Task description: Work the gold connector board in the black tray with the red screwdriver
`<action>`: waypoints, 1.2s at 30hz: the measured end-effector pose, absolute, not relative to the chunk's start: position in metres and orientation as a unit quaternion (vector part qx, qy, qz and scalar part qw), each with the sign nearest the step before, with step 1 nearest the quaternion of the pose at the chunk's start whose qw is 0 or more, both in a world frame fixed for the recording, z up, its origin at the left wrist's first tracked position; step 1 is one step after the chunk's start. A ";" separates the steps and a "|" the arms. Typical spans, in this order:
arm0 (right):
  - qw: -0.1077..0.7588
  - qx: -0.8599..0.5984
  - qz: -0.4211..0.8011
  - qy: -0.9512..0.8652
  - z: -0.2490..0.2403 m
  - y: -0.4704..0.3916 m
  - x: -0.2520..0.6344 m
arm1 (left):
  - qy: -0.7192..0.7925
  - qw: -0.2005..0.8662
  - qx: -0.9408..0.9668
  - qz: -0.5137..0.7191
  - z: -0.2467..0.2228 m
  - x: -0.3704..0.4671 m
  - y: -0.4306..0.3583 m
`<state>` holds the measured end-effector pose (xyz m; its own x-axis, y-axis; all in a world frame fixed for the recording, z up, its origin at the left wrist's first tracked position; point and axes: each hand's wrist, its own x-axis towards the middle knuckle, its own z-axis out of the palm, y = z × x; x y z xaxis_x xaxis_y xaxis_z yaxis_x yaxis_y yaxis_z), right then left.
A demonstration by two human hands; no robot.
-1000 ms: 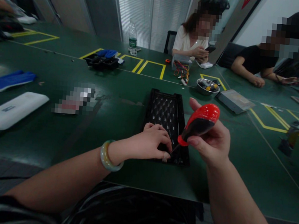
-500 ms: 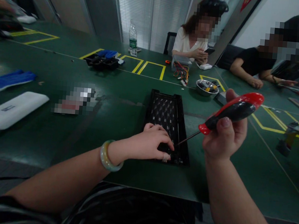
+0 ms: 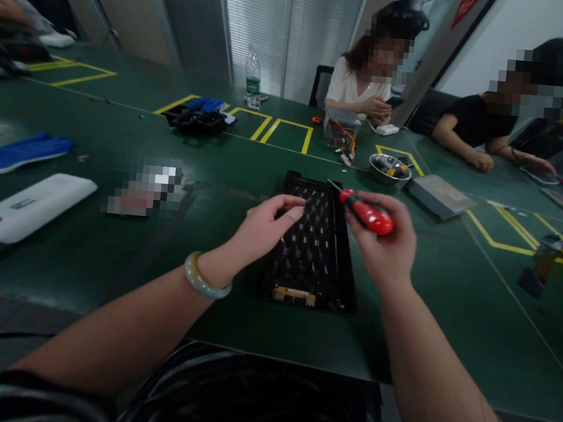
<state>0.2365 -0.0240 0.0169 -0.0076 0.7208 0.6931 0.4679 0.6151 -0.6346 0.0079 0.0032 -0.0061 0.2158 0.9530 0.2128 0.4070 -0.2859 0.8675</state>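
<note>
My right hand (image 3: 390, 240) holds a screwdriver (image 3: 372, 217) with a red and black handle, over the right side of a black tray-like casing (image 3: 348, 269). Its thin shaft points away from me and to the left, near the casing's far end. Above the casing's left half, my left hand (image 3: 267, 226) has thumb and forefinger tips together in a pinch; anything between them is too small to make out. Rows of small pale marks cover the casing's dark inside. At its near end sits a yellowish connector board (image 3: 294, 295), now uncovered.
To my left lie a white cover (image 3: 30, 209), a blue glove (image 3: 25, 149) and a blurred-out object (image 3: 143, 189). Farther off are a black tray (image 3: 195, 121), a water bottle (image 3: 252, 84), a metal bowl (image 3: 389, 170) and a grey box (image 3: 438, 195). Two people sit across the table.
My left hand has moved up and away from the casing's near end, uncovering the connector board. My right hand has lowered leftward, and the screwdriver tip has swung from the near end toward the far end.
</note>
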 end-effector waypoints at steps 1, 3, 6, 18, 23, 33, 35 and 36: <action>0.513 -0.428 0.093 -0.738 0.014 -0.022 0.236 | 0.498 0.337 0.690 0.402 -0.009 0.006 0.007; 0.421 -0.433 0.081 -0.793 0.008 -0.020 0.235 | 0.519 0.312 0.685 0.405 -0.012 0.004 0.013; 0.313 -0.451 0.082 -0.831 0.000 -0.017 0.231 | 0.549 0.267 0.687 0.395 -0.013 0.003 0.018; 0.122 -0.428 0.063 -0.893 -0.015 -0.009 0.228 | 0.590 0.186 0.716 0.322 -0.034 0.003 0.028; 0.138 -0.432 0.096 -0.886 -0.015 -0.010 0.228 | 0.582 0.200 0.719 0.323 -0.046 0.003 0.036; 0.243 -0.547 0.079 -0.797 -0.008 -0.008 0.234 | 0.552 0.268 0.725 0.313 -0.055 -0.002 0.043; 0.257 -0.594 0.054 -0.760 -0.009 -0.005 0.239 | 0.557 0.290 0.715 0.307 -0.057 -0.003 0.045; 0.256 -0.621 0.046 -0.740 -0.011 -0.004 0.242 | 0.560 0.298 0.710 0.306 -0.059 -0.004 0.046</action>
<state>0.2421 -0.0040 -0.0109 -0.0985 0.9418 0.3214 0.8944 0.2253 -0.3863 -0.0039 0.0458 -0.0589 0.1861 0.9773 0.1014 0.6120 -0.1961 0.7661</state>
